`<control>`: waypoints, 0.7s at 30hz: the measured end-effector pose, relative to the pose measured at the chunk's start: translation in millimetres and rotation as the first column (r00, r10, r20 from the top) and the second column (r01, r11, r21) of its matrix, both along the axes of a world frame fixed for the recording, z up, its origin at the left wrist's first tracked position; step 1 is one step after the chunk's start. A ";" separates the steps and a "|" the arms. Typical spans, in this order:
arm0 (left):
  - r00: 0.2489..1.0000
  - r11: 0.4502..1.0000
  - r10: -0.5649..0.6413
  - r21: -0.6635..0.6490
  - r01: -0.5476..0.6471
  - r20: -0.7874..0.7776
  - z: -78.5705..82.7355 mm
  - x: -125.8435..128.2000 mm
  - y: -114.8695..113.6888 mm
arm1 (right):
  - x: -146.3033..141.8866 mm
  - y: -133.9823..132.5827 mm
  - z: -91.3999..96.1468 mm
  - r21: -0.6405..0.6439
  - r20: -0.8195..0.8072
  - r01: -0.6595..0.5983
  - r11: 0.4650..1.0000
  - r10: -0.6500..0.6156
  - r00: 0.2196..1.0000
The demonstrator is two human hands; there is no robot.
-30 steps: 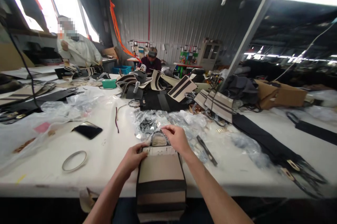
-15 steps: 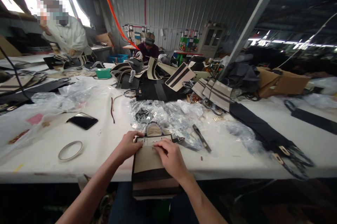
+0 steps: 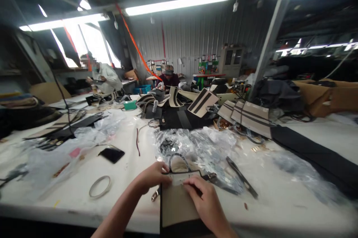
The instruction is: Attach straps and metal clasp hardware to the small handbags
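A beige and black striped bag (image 3: 175, 204) lies over the near edge of the white table (image 3: 123, 171), with its curved handle (image 3: 176, 158) pointing away from me. My left hand (image 3: 152, 176) grips the bag's top left corner, fingers curled on it. My right hand (image 3: 204, 202) rests on the bag's front, its fingertips pinching the top edge by the white strip. A dark strap (image 3: 242, 176) with a metal buckle lies just right of the bag.
Crumpled clear plastic bags (image 3: 201, 145) lie beyond the bag. A black phone (image 3: 112, 154) and a thin ring (image 3: 100, 186) lie to the left. Striped bag panels (image 3: 248, 115) and black fabric (image 3: 316, 156) cover the right and back. Two other people work at the far left and centre.
The camera has tilted up and shifted. My right hand has stayed on the bag's top edge after coming down from the handle; the left hand keeps its hold on the corner.
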State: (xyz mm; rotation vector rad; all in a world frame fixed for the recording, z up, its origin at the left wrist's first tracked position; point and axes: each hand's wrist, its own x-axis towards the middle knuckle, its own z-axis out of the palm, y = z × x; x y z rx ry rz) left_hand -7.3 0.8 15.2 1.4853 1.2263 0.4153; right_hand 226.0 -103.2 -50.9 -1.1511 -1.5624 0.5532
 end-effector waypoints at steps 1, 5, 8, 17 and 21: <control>0.998 0.997 -0.018 -0.079 0.022 0.052 -4.1 -3.0 5.2 | 0.2 2.2 -4.2 0.016 0.003 0.005 1.000 -0.005 1.000; 0.987 0.972 -0.032 -0.224 0.068 0.160 -26.6 -8.1 22.8 | 1.7 10.0 -16.4 0.050 0.015 0.003 0.999 -0.004 1.000; 0.982 0.970 -0.037 -0.229 0.080 0.186 -44.3 0.0 30.3 | 3.1 12.3 -17.1 0.031 0.024 -0.003 1.000 0.002 1.000; 0.950 0.892 -0.017 -0.425 0.157 0.313 -64.9 20.7 53.2 | 3.0 12.0 -8.6 0.006 0.000 0.019 1.000 -0.019 1.000; 0.935 0.868 -0.080 -0.437 0.236 0.346 -66.7 17.7 57.2 | 3.4 11.6 -9.0 -0.004 0.010 0.022 1.000 -0.022 1.000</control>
